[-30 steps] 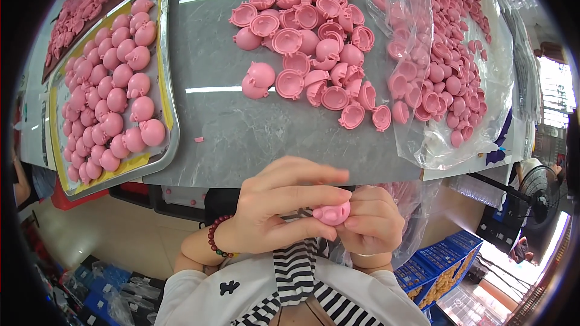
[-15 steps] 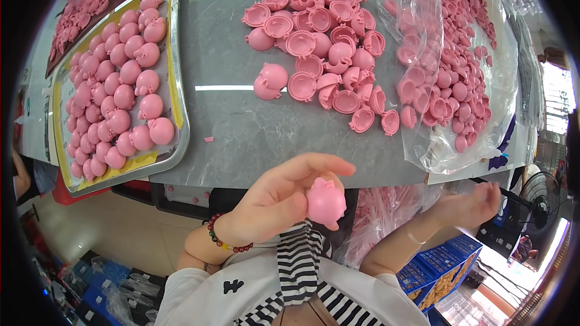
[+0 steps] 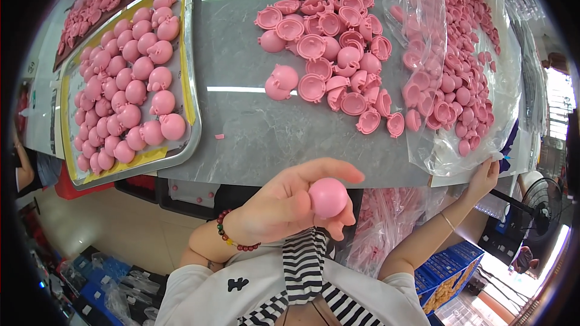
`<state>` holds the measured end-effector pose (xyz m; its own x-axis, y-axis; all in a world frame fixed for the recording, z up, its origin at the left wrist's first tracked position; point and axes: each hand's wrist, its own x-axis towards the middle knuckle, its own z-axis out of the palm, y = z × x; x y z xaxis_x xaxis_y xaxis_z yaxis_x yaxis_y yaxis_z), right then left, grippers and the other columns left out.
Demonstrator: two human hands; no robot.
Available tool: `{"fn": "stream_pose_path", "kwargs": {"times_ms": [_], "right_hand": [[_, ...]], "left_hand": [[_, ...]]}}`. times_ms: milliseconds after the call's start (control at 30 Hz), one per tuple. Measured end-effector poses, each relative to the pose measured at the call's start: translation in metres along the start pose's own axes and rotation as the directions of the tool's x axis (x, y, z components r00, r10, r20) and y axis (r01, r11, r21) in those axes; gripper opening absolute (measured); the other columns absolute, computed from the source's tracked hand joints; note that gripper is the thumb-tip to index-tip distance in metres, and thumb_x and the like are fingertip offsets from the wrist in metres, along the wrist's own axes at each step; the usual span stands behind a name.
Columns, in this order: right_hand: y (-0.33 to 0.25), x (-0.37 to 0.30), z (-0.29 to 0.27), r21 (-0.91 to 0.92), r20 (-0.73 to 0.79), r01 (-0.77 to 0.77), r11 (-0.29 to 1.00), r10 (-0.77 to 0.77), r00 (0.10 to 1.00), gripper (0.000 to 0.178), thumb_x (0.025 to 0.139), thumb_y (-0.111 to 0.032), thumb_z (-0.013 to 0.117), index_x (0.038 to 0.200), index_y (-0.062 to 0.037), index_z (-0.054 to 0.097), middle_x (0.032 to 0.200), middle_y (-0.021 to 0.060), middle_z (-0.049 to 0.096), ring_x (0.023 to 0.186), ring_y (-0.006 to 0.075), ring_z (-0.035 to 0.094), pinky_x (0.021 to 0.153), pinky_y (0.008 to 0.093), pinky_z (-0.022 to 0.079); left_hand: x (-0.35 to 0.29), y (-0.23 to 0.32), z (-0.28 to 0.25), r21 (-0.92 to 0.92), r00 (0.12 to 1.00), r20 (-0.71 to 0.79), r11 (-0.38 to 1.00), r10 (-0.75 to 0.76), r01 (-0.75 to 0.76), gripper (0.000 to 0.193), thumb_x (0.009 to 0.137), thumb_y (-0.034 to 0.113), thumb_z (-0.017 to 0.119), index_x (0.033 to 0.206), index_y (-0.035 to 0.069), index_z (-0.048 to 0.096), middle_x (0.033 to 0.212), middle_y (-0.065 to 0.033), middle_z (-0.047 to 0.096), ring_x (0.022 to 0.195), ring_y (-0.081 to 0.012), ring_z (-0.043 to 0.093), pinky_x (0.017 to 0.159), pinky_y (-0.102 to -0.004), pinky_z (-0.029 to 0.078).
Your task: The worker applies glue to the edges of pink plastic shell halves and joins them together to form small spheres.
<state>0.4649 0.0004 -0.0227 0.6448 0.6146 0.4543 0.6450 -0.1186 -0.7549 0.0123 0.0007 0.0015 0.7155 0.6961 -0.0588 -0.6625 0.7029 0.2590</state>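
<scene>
Holding one closed pink ball (image 3: 328, 197) below the table (image 3: 254, 127) edge, the left hand (image 3: 284, 205) grips it; the right hand (image 3: 486, 175) pinches the bag (image 3: 447, 151). The tray (image 3: 188, 84) seems nearly full, but many loose halves (image 3: 332, 54) remain.

Grey marble-patterned table (image 3: 241, 121): at left a metal tray (image 3: 192, 84) of round pink plastic pig figures, mid-top a loose heap of pink plastic half-shells (image 3: 338, 42), at right a clear plastic bag (image 3: 447, 151) of more pink parts.
</scene>
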Motion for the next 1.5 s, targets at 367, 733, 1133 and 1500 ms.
{"fn": "stream_pose_path", "kwargs": {"times_ms": [367, 733, 1133, 1500], "right_hand": [[-0.119, -0.079, 0.032, 0.501, -0.225, 0.211, 0.84, -0.109, 0.968, 0.036, 0.085, -0.025, 0.04, 0.101, 0.0061, 0.047, 0.091, 0.0189, 0.056, 0.081, 0.0227, 0.053, 0.069, 0.0278, 0.042], [-0.177, -0.163, 0.079, 0.591, 0.484, -0.205, 0.78, -0.14, 0.864, 0.048, 0.077, -0.036, 0.053, 0.094, 0.0083, 0.045, 0.071, 0.0223, 0.056, 0.056, 0.0207, 0.054, 0.051, 0.0258, 0.046], [-0.18, -0.166, 0.081, 0.594, 0.462, -0.248, 0.765, -0.072, 0.884, 0.052, 0.074, -0.046, 0.059, 0.088, 0.0029, 0.049, 0.071, 0.0172, 0.059, 0.057, 0.0178, 0.055, 0.051, 0.0242, 0.044], [-0.182, -0.175, 0.07, 0.634, 0.402, -0.232, 0.738, -0.059, 0.914, 0.048, 0.074, -0.042, 0.06, 0.09, 0.0015, 0.048, 0.071, 0.018, 0.058, 0.06, 0.0202, 0.054, 0.052, 0.0259, 0.044]], "left_hand": [[-0.001, 0.001, 0.0, 0.007, 0.998, -0.048, 0.999, 0.033, -0.033, 0.048, 0.074, 0.038, 0.065, 0.098, 0.0, 0.047, 0.077, -0.0099, 0.055, 0.075, -0.019, 0.056, 0.067, -0.0312, 0.047], [-0.026, 0.05, 0.001, 0.935, 0.58, 0.353, -0.259, 0.735, -0.242, 0.023, 0.057, -0.007, 0.062, 0.077, 0.0, 0.055, 0.081, -0.0148, 0.059, 0.071, -0.0208, 0.058, 0.061, -0.0282, 0.046], [-0.03, 0.099, -0.003, 0.665, 0.385, 0.427, -0.573, 0.818, 0.479, 0.024, 0.082, 0.01, 0.047, 0.103, 0.003, 0.056, 0.109, -0.0145, 0.054, 0.106, -0.0306, 0.048, 0.091, -0.0378, 0.033], [0.022, 0.055, -0.007, 0.716, 0.716, 0.346, -0.664, 0.606, 0.217, 0.026, 0.07, -0.007, 0.053, 0.093, 0.004, 0.06, 0.098, -0.0102, 0.057, 0.082, -0.0254, 0.055, 0.071, -0.0326, 0.044]]}}
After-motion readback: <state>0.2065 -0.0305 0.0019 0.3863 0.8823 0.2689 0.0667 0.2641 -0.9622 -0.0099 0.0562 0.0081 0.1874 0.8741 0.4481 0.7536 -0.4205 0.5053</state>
